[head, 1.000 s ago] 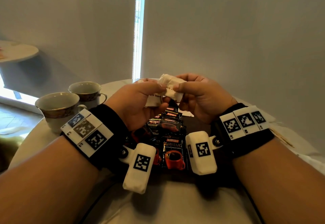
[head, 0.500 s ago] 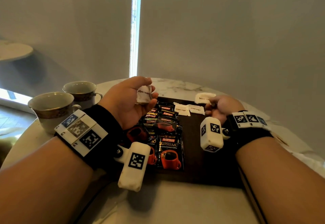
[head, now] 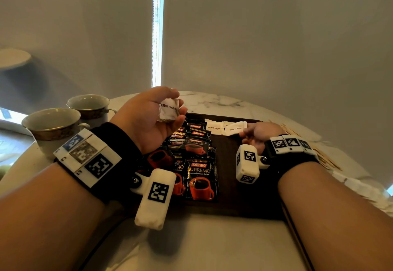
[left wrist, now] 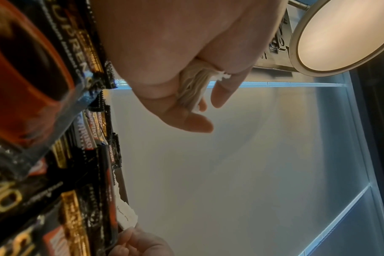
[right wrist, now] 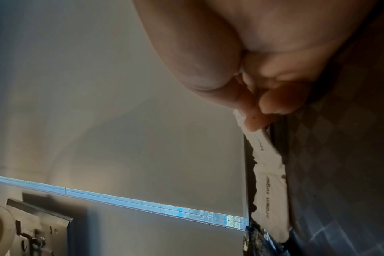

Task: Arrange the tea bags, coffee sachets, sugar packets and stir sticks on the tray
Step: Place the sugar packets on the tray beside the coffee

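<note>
Right under the right hand [head: 258, 135], at the far end of the dark tray [head: 229, 185], a white brown-sugar packet [head: 235, 128] now sits flat beside another one [head: 213, 126]. A second ago both hands were bunched together up in the air over the coffee, working one packet loose from the wad; half a second ago the right hand was carrying it out to that spot. So that's one more sugar packet down, and the row is growing sideways toward the right hand's side. The fingertips [right wrist: 253, 123] look like they're touching or lightly pinching the packet's near edge, so it doesn't seem fully let go yet.

Meanwhile the left hand [head: 148, 119] hangs above the coffee sachets [head: 197, 158], fingers curled around a crumpled bunch of sugar packets [head: 169, 110], so there's more to deal out. Judging by that, sugar's about midway, coffee's already fanned out on the tray, and what look like stir sticks [head: 297, 131] lie off the tray, beyond the right wrist. No tea bags are visible.

View differences: the head cam shows the layout but the right fingers are hidden behind the knuckles. The right wrist cam fills that in, showing curled fingers on the packet edge with the tray rim just past it. The left wrist cam shows the wad [left wrist: 193, 90] tucked between thumb and fingers, plus the right hand's fingers [left wrist: 138, 242] down by the laid packet [left wrist: 126, 216].
</note>
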Tool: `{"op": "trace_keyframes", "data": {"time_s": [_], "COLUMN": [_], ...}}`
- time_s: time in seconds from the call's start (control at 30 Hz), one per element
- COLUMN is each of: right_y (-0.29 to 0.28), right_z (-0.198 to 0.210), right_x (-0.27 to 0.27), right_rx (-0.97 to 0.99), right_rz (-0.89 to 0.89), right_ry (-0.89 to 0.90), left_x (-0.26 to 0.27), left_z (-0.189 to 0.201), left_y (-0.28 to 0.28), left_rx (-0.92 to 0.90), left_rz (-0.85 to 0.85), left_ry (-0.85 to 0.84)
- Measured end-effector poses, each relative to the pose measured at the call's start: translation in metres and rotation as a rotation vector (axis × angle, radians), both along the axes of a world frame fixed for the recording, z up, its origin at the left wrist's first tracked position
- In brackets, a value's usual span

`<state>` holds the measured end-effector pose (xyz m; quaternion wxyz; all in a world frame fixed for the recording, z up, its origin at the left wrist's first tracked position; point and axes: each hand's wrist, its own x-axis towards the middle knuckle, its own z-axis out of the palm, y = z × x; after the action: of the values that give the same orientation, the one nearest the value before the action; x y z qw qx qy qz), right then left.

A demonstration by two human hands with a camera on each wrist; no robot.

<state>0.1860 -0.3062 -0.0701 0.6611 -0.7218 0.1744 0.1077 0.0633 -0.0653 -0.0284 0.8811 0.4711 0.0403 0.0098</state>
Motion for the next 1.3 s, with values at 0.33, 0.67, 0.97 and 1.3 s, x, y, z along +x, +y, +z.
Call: {"op": "trace_keyframes", "data": {"time_s": [0.33, 0.67, 0.97, 1.3], "right_y": [0.0054, 0.0061, 0.0078, 0.0083], "right_z": [-0.0033, -0.0049, -0.0052, -0.0047], "right_x": [0.0017, 0.0050, 0.0046, 0.0062], "right_rx": [0.039, 0.080, 0.118, 0.159], "right_rz": [0.004, -0.023, -0.064, -0.103], "right_ry": [-0.038, -0.027, -0.085, -0.106], "left_x": [0.0017, 0.0034, 0.0028, 0.0009], "left_z": [-0.0027, -0.0049, -0.0041, -0.0025], "left_y": [0.0009, 0.0011, -0.0003, -0.0010], "left_rx": [0.000, 0.004, 0.012, 0.005], "left_rz": [-0.015, -0.001, 0.015, -0.001], "left_ry": [0.007, 0.009, 0.007, 0.020]}}
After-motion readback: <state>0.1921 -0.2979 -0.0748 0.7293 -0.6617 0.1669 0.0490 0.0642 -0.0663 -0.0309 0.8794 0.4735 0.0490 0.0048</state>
